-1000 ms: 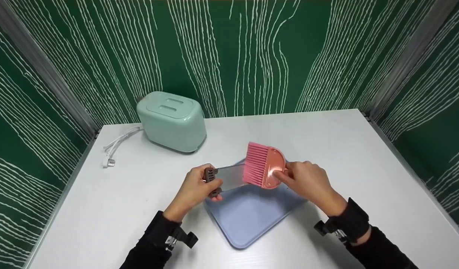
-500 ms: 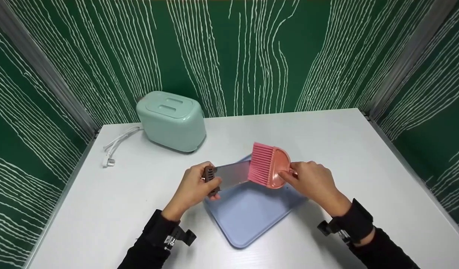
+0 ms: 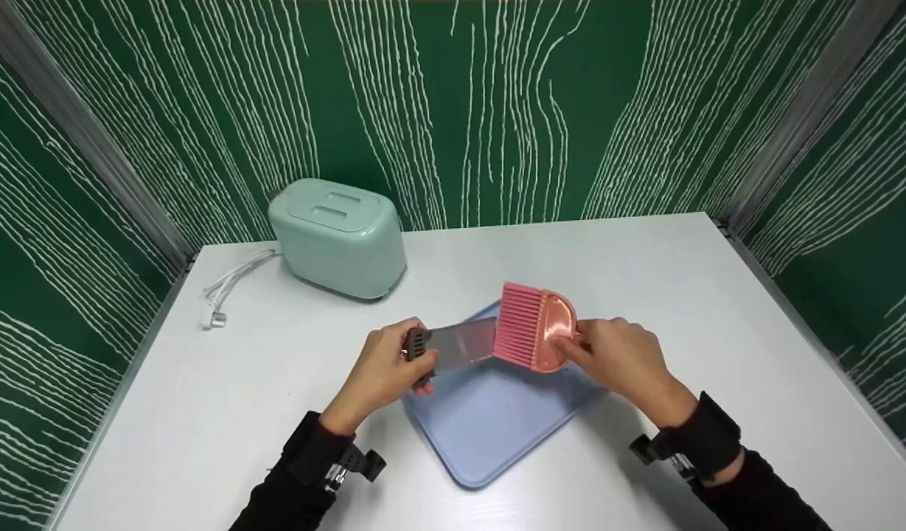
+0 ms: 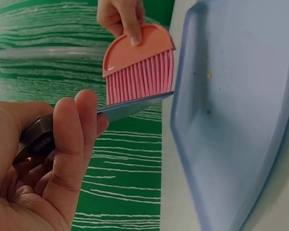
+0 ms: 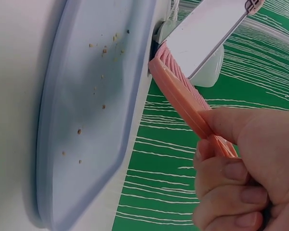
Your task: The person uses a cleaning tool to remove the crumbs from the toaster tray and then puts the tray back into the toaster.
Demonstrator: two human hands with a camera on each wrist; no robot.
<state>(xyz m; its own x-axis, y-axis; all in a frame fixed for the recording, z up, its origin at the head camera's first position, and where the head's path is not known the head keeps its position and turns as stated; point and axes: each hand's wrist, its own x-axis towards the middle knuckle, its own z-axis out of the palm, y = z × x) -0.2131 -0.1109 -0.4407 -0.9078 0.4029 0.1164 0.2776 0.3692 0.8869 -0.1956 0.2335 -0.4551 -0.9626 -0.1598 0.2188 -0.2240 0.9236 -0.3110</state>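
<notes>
My left hand (image 3: pixel 390 361) grips the slotted brown end of a flat metal crumb tray (image 3: pixel 464 345), thumb on top. The sheet points right, above a blue tray (image 3: pixel 489 435). In my right hand (image 3: pixel 618 354) is a coral hand brush (image 3: pixel 556 332), pinched at its rounded head. Its pink bristles (image 3: pixel 519 324) overlap the right end of the crumb tray. From the left wrist, the bristles (image 4: pixel 139 79) come down at the metal sheet's upper face. Several small brown and yellow crumbs (image 5: pixel 104 50) lie scattered on the blue tray, best seen from the right wrist.
A mint-green toaster (image 3: pixel 342 240) stands at the back left of the white table (image 3: pixel 629 265). Its white cord and plug (image 3: pixel 215 318) lie beside it on the left. Green walls with white lines (image 3: pixel 453 110) enclose the table.
My right hand has moved the brush a little to the right, its bristles passing toward the crumb tray's outer end. The left hand stays almost in place, the metal sheet tilted slightly differently.
</notes>
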